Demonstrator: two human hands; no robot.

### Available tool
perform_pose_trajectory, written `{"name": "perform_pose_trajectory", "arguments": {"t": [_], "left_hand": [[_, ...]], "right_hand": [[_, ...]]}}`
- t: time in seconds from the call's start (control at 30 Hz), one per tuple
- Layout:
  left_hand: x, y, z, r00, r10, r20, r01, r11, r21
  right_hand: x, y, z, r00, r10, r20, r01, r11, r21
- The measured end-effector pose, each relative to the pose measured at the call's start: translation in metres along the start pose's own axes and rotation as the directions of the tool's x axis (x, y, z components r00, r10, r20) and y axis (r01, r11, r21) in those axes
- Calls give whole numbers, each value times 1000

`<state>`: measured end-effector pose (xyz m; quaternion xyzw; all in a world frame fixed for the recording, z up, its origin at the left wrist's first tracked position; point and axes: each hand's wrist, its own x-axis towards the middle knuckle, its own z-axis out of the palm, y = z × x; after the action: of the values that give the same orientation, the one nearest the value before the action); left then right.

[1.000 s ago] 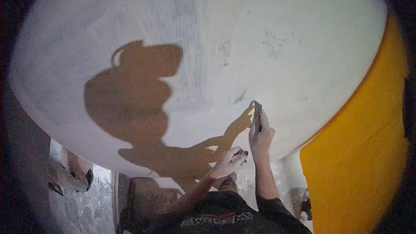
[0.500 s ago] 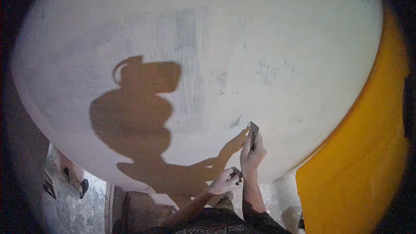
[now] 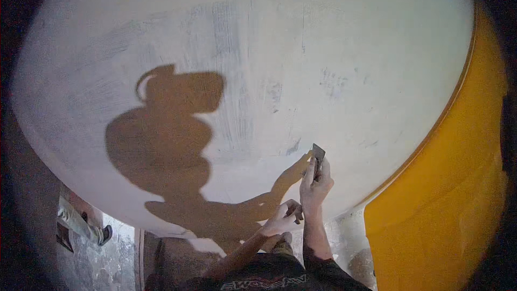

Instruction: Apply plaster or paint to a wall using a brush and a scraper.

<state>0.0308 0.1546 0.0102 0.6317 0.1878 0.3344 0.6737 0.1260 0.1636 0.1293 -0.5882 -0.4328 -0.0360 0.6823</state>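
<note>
A half-hidden scraper (image 3: 319,152) was gripped by the right hand (image 3: 315,187), fingers closed; toward seven o'clock, an indistinct object (image 3: 295,210) was clasped by the left hand (image 3: 280,222).

"What sort of place is this?"
"Looks like a room under renovation: patchy, streaked white wall (image 3: 350,37), orange surface (image 3: 431,215) along its right edge, smeared pale floor (image 3: 114,261) below its bottom edge"
</note>
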Motion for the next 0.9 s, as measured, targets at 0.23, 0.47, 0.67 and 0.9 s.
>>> {"name": "perform_pose_trajectory", "arguments": {"t": [0.23,0.47,0.67,0.9], "left_hand": [[-3,3,-1,997,-77,-8,76,996,-50],[-4,1,-7,998,-65,17,66,990,-124],[-14,6,-10,989,-146,-21,146,989,-37],[-15,-12,-12,978,-198,-73,193,979,-68]], "right_hand": [[2,0,6,999,26,-28,-24,998,60],[4,-1,11,994,10,-106,-2,997,76],[2,-13,9,995,11,-95,-5,998,64],[8,-23,2,996,-11,-85,18,996,86]]}}
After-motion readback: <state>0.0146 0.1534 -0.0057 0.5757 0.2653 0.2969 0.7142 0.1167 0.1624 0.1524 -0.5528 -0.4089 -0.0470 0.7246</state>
